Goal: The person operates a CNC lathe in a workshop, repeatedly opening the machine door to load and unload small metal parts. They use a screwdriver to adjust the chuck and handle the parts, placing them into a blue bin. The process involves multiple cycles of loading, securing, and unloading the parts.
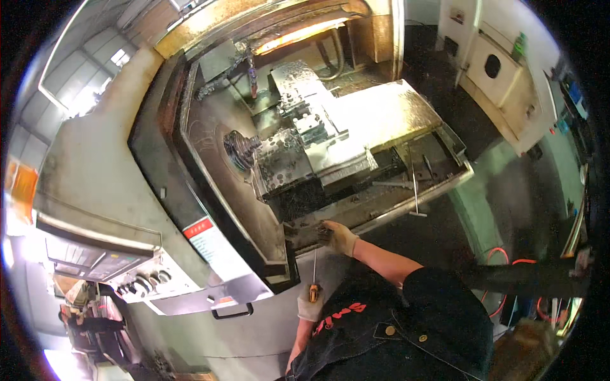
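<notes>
The left hand [309, 307], gloved in pale cloth, has its fingers wrapped around the orange-and-black handle of a long thin tool [313, 293], much like a screwdriver. The tool stands low in the view, in front of the machine [260, 296], its long axis running nearly straight up from the fist, with the bare shaft pointing toward the machine's front edge.

The right hand [342, 239], also gloved, is at that edge — farther up and to the right of the left fist. The shaft's far end shows just below and slightly left of the right hand's fingers, so the right hand is the nearer one to that end, while the left has the handle. Whether the shaft touches anything there, I cannot tell. The right fingers point left over the dark, grimy tray [356, 227]; whether they pinch something or only rest on it is too murky to make out.

Beyond the tray sit the round chuck [241, 150] and a broad pale metal cover [381, 114]. Well to the right of both hands, a T-handled rod [415, 184] leans across the tray's rim — neither hand touches it.
</notes>
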Available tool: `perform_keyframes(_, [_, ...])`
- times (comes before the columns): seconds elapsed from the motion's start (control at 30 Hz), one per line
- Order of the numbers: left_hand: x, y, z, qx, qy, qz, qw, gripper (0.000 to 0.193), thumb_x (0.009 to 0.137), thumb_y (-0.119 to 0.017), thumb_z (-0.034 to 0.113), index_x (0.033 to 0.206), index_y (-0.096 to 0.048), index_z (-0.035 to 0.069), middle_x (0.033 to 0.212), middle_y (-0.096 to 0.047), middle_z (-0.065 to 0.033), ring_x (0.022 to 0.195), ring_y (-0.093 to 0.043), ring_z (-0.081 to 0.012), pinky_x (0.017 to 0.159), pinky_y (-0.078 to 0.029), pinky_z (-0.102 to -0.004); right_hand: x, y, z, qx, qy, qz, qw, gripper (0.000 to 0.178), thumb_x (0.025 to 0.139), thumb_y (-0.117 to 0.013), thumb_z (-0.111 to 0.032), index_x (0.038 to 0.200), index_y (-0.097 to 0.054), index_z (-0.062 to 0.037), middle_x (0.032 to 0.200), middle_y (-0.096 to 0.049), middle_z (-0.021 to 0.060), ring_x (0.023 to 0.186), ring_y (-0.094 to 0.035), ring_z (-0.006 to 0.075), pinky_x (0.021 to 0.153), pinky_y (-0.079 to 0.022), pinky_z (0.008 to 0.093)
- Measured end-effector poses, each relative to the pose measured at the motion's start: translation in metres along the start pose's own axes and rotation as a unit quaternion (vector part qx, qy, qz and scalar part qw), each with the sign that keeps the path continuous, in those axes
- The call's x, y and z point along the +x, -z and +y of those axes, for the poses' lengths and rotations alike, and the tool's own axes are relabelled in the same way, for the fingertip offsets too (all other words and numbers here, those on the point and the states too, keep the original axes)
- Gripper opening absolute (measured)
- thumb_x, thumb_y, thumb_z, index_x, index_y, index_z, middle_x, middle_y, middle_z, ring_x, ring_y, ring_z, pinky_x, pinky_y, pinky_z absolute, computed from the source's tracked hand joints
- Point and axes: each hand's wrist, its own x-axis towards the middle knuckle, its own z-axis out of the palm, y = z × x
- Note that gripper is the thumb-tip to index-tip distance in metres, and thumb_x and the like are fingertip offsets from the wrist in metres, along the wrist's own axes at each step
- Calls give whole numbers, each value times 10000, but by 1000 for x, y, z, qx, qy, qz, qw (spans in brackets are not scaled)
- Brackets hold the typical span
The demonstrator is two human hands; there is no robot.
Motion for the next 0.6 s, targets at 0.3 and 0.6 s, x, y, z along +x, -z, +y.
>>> perform_keyframes(0.3, [240, -54, 75, 111, 45, 1, 993, 439, 706, -661, 212, 1104, -549, 65, 936, -615, -139, 841, -605, -262, 752, -462, -343, 33, 79, -5, 505, -323, 66, 798, 155, 903, -477, -211, 895, -550, -74, 913, -593, 95, 850, -570, 236, 792, -475, 419])
perform_keyframes(0.6, [370, -39, 110, 368, 66, -22, 927, 351, 732, -651, 282, 983, -574, 49, 900, -625, -193, 864, -589, -385, 751, -463, -442, 60, 71, -55, 507, -354, 108, 779, 136, 876, -485, -169, 845, -533, -45, 856, -548, 97, 753, -525, 203, 683, -456, 341])
